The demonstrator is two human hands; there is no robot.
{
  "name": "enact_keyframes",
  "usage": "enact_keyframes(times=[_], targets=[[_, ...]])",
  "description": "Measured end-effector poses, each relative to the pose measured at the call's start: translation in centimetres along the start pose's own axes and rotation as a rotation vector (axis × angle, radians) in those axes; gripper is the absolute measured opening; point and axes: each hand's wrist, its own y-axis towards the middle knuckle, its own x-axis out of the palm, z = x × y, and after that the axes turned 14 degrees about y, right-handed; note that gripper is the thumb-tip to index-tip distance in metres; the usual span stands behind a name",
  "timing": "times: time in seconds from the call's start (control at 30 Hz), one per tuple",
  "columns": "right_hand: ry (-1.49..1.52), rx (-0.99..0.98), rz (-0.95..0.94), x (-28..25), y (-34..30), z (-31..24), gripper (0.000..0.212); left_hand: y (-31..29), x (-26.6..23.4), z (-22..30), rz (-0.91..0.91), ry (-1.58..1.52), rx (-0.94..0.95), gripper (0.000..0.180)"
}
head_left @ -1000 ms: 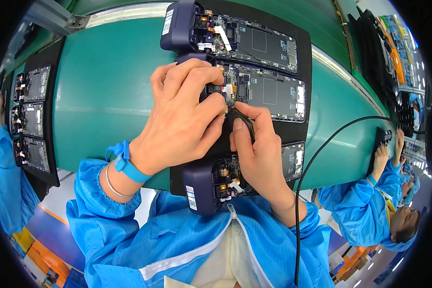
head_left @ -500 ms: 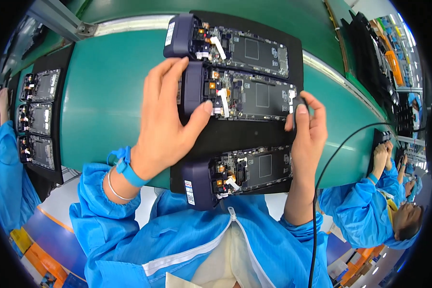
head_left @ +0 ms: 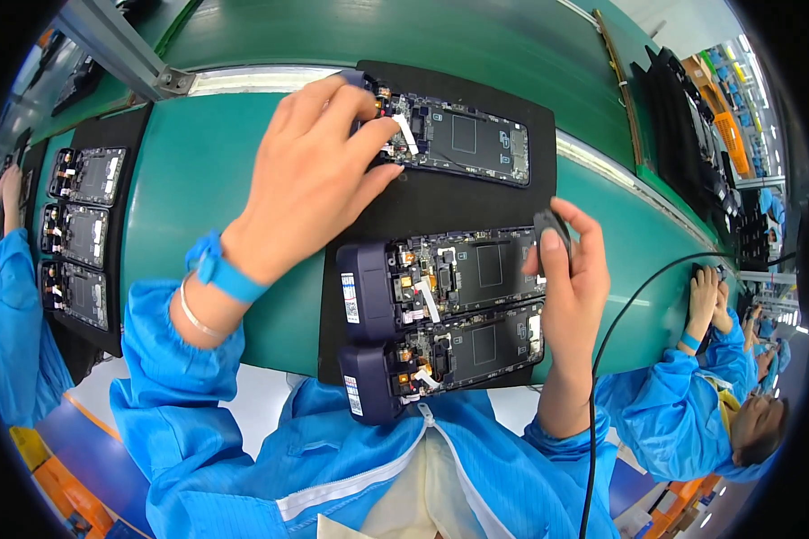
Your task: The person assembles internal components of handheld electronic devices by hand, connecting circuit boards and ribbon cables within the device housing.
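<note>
Left fingers: the left hand [head_left: 310, 184] reaches to the far device [head_left: 449, 139] on the black mat [head_left: 440, 202]; its fingertips curl loosely over the device's near-left corner, touching it, and cover that corner so the grip underneath cannot be made out
Right fingers: the right hand [head_left: 575, 278] pinches a small dark tool [head_left: 551, 229] between thumb and forefingers, closed around it; only the tool's upper end shows, the rest is hidden in the fist
Cable: a thin black cable [head_left: 602, 359] curves from near the right wrist down to the lower edge; where it joins the tool is hidden by the hand
Middle device: an opened device [head_left: 440, 278] with a dark blue end block lies just beside the right fingers; its right end is partly covered by them
Near device: a matching device [head_left: 440, 355] lies touching the middle one, at the mat's near edge; small parts inside are too fine to tell apart
Left wrist: a blue strap [head_left: 220, 269] and a thin bangle [head_left: 193, 314] above the blue sleeve
Left edge: a second black tray [head_left: 81, 234] with three similar devices, bent by the lens
Right edge: another person's hands [head_left: 706, 292], clasped on something unreadable
Surface: green bench [head_left: 207, 171]
</note>
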Motion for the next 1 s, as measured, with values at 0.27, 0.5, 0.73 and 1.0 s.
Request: enact_keyframes(times=[0.27,0.5,0.73,1.0], targets=[[0.111,0.000,-0.070,2.6,3.4,1.4,0.025,-0.6,2.6,0.2,-0.037,0.017,0.298,0.013],[-0.142,-0.072,-0.103,4.2,4.2,3.7,0.022,-0.9,3.1,0.2,-0.026,0.018,0.380,0.032],[-0.344,-0.218,-0.117,4.6,4.3,3.7,0.018,-0.9,3.2,0.3,-0.047,-0.032,0.359,0.032],[-0.392,-0.271,-0.124,4.8,4.4,3.8,0.018,-0.9,3.3,0.3,-0.053,-0.051,0.347,0.029]])
